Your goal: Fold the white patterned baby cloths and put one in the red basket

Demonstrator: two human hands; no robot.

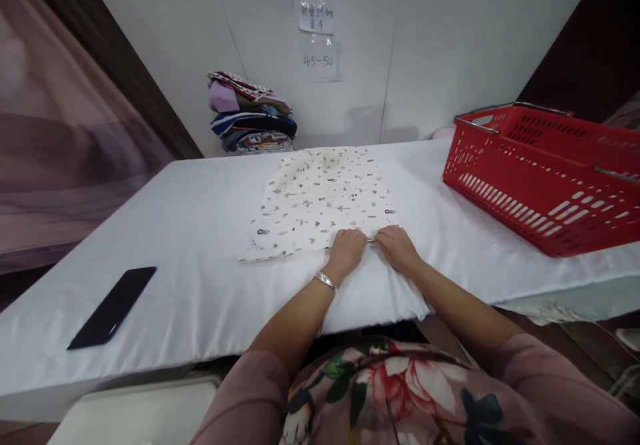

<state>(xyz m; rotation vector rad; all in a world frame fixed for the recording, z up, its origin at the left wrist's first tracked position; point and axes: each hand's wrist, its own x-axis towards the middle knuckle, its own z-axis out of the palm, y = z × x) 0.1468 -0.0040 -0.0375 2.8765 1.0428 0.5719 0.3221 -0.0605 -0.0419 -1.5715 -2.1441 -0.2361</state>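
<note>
A cream cloth printed with small dark motifs lies spread on the white-covered table in front of me. Its kind of garment or item does not show. At its near right edge my left hand, with a silver bracelet at the wrist, has its fingers curled on the cloth. Just to the right, my right hand is curled over the near right corner. Between the two hands a short strip of the edge shows, pinched up a little. The fingertips of both hands are partly hidden.
A black phone lies on the white tablecloth at the left. A red basket with metal handles stands at the right. Folded clothes are stacked by the back wall, under paper signs. A pinkish curtain hangs at the left.
</note>
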